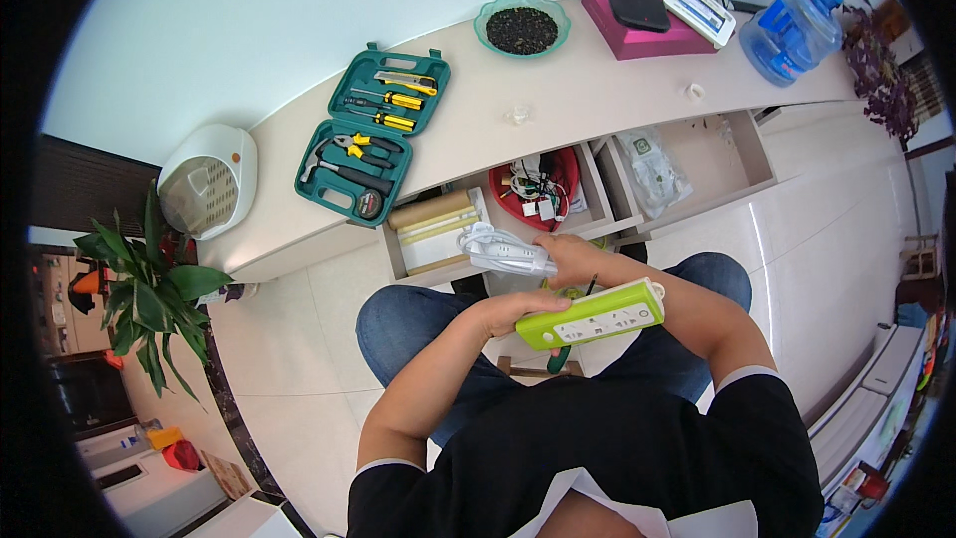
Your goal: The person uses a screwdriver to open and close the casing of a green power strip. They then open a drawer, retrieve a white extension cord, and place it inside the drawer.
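Observation:
A lime-green power strip (597,317) with a white socket face is in my left hand (510,311), tilted above my lap. My fingers are closed around its left end, mostly hidden beneath it. Farther forward, my right hand (573,259) grips the right end of a white power strip (503,251), whose white cord is bundled over it. That strip is over the front edge of the open left drawer (438,274). A dark green piece (560,359) shows below the green strip and a thin black tip sticks up behind it; I cannot tell what they belong to.
On the long counter are an open green toolbox (366,130), a bowl of dark seeds (523,30), a pink box (627,45) with devices, and a blue water jug (792,35). A red heart-shaped container (573,184) of cables and a plastic-bagged item (652,174) lie in drawers.

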The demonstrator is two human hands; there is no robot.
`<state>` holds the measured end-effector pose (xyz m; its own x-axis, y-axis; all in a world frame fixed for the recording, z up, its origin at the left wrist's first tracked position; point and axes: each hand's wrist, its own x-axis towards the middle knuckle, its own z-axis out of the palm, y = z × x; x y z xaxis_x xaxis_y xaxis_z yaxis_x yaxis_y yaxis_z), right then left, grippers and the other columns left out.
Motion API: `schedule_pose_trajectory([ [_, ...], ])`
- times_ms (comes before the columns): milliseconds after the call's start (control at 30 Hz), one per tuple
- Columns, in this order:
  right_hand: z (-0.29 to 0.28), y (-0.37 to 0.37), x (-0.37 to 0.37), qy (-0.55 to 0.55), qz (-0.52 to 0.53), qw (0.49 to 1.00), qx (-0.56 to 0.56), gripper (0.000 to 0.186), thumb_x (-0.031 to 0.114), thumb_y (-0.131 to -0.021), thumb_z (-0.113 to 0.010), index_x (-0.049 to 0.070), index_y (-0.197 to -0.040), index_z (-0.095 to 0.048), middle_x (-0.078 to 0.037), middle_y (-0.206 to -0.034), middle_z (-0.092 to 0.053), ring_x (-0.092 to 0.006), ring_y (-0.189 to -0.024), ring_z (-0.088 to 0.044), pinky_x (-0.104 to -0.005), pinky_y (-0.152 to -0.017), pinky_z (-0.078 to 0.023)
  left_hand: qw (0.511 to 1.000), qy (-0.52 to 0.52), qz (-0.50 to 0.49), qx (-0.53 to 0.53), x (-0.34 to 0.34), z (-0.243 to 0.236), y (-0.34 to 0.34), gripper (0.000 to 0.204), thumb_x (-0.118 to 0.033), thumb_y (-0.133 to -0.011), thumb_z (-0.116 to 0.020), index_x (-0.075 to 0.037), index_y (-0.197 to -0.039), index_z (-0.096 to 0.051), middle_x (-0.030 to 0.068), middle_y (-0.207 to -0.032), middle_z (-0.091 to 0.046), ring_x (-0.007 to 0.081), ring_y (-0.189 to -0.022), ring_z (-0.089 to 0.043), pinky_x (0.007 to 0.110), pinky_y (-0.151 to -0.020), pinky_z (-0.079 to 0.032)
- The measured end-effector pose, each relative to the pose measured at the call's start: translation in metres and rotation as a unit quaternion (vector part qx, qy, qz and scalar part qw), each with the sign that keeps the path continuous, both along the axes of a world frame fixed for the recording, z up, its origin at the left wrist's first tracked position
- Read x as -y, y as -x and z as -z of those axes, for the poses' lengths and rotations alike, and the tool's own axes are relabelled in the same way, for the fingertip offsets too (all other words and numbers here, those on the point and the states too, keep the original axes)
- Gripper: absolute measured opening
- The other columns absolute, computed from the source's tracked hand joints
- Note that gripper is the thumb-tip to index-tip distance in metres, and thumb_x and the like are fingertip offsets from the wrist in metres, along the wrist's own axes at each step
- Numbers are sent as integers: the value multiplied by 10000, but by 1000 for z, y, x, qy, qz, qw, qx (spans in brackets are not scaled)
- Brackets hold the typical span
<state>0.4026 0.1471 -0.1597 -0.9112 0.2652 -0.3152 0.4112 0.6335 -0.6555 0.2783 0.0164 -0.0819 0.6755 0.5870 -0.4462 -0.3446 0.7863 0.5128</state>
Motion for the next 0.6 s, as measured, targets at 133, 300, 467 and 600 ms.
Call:
schedule_pose_trajectory([
  [133,-16,3,-3,39,-24,997,55,696,209,-538,-721,6,-1154,-468,-212,-961,-606,-345,-910,-589,-399,-797,-468,1000,-24,7,-1,-1,-6,1,571,-447,-829,-531,65,-1080,-559,189,-951,-626,266,-788,-641,354,-747,-508],
  [300,-16,8,-11,70,-39,992,93,705,220,-557,-725,2,-1171,-454,-219,-987,-597,-340,-925,-582,-390,-803,-462,999,-30,19,11,-3,-1,2,581,-455,-827,-538,67,-1079,-559,180,-951,-624,241,-762,-636,333,-724,-507],
  [467,-18,14,-17,33,0,995,90,668,235,-530,-749,-3,-1097,-487,-205,-939,-614,-338,-891,-598,-403,-774,-481,999,-36,29,27,-5,6,8,567,-463,-830,-548,52,-1066,-575,159,-933,-624,201,-728,-626,297,-674,-506],
  [600,-13,24,-31,-146,34,985,82,597,213,-553,-735,7,-1063,-503,-186,-979,-599,-328,-936,-572,-400,-800,-467,996,-61,47,50,-8,-8,8,552,-462,-835,-543,50,-1035,-592,137,-886,-627,182,-725,-618,285,-671,-492],
])
